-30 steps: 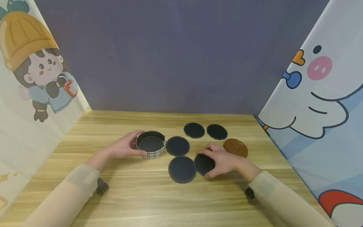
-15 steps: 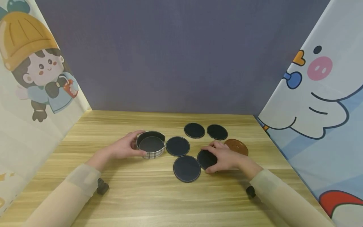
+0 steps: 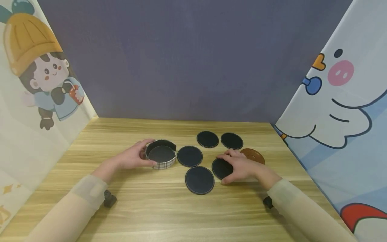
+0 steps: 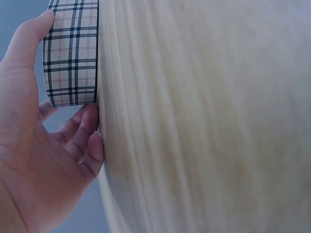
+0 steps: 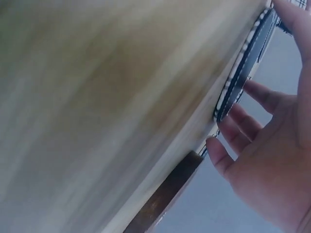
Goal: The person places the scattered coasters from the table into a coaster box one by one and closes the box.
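My left hand holds a round, open-topped coaster holder with plaid sides and a dark inside, its thumb in front and fingers behind. The left wrist view shows the holder's plaid wall beside the thumb. My right hand spans a black round coaster with thumb and fingers at its edges; the hand hides its right side. In the right wrist view the stitched rim of the coaster lies low on the table by the fingertips. Another black coaster lies just left of it, and one more coaster sits beside the holder.
Two black coasters, a left coaster and a right coaster, lie farther back. Behind my right hand is a brown disc, partly covered. A grey panel rises at the back of the wooden table, with printed side walls.
My right hand has slid slightly right and back with its coaster. The front black coaster has shifted right, and a small gap now parts the two. The left hand and holder stay put.
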`<state>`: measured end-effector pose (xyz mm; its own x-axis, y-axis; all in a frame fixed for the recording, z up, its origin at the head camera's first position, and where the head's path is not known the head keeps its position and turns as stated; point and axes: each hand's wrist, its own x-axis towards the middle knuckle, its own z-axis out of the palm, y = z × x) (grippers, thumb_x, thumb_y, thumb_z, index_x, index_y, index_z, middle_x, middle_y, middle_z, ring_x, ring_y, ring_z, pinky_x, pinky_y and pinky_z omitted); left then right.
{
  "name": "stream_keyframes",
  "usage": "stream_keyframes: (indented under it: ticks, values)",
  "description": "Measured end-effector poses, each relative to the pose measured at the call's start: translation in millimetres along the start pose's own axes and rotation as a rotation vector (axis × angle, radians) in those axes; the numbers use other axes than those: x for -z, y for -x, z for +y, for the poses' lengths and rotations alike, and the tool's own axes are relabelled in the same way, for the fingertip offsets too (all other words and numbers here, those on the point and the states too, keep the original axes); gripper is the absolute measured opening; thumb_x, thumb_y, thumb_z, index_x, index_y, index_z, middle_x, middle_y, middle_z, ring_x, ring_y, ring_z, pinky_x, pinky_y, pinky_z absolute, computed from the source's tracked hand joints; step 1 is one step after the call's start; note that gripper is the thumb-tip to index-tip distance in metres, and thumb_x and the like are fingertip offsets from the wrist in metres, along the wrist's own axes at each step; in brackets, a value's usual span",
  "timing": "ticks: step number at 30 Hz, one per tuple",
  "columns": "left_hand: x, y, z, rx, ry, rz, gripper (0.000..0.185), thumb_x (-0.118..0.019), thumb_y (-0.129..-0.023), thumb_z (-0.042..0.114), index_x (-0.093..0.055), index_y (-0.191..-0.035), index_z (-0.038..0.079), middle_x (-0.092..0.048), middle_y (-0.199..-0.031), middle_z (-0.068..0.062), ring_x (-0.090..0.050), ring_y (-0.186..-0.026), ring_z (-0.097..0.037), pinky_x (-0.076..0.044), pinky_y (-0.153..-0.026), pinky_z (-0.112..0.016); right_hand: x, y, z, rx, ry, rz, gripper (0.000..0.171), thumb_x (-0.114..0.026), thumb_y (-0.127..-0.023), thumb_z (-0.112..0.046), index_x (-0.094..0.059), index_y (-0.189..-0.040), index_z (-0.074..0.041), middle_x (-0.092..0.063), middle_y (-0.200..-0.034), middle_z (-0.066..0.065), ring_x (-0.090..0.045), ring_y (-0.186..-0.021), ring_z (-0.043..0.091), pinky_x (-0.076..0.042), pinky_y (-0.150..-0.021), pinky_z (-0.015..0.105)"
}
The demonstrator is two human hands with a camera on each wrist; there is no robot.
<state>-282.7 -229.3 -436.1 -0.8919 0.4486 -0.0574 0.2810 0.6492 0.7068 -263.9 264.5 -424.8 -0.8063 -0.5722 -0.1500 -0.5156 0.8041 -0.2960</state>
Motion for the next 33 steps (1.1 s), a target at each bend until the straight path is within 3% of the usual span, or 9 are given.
stream_keyframes:
  ticks: [4,11,21,33]
  values:
    - [-0.3,0.7,0.3,0.002,-0.007,0.002,0.111,-0.092,-0.089,0.046,-0.027,-0.173,0.015,-0.052,-0.141,-0.026,-0.065,-0.114,-0.031,-0.061,-0.096,-0.046,3.2,2.5,1.7,0.011,-0.006,-0.027,0.111,-0.094,-0.074,-0.058,-0.046,-0.167,-0.022,-0.046,-0.154,0.013,-0.042,-0.146,0.042,-0.037,-0.116,0.071]
    - [-0.4,1.0,0.9,-0.010,-0.019,0.008,0.111,-0.092,-0.089,0.046,-0.027,-0.173,0.012,-0.054,-0.136,-0.024,-0.062,-0.107,-0.027,-0.056,-0.087,-0.035,8.1,3.1,3.2,0.004,-0.016,-0.067,0.109,-0.093,-0.073,-0.040,-0.044,-0.169,-0.024,-0.044,-0.156,0.011,-0.043,-0.143,0.038,-0.041,-0.113,0.066]
    - [-0.4,2.5,4.1,0.006,-0.006,-0.001,0.112,-0.092,-0.089,0.047,-0.026,-0.173,0.014,-0.052,-0.141,-0.026,-0.065,-0.114,-0.031,-0.061,-0.097,-0.047,6.8,1.0,4.0,-0.013,-0.029,-0.056,0.112,-0.096,-0.074,-0.057,-0.045,-0.168,-0.024,-0.045,-0.154,0.011,-0.043,-0.142,0.037,-0.045,-0.113,0.064]
    - [-0.2,2.3,4.2,0.011,0.004,-0.006,0.112,-0.092,-0.089,0.046,-0.026,-0.174,0.014,-0.051,-0.142,-0.026,-0.065,-0.116,-0.032,-0.061,-0.099,-0.049,7.1,-3.1,-0.2,-0.027,-0.024,-0.044,0.110,-0.096,-0.072,-0.053,-0.049,-0.165,-0.020,-0.048,-0.152,0.009,-0.045,-0.141,0.036,-0.047,-0.112,0.060]
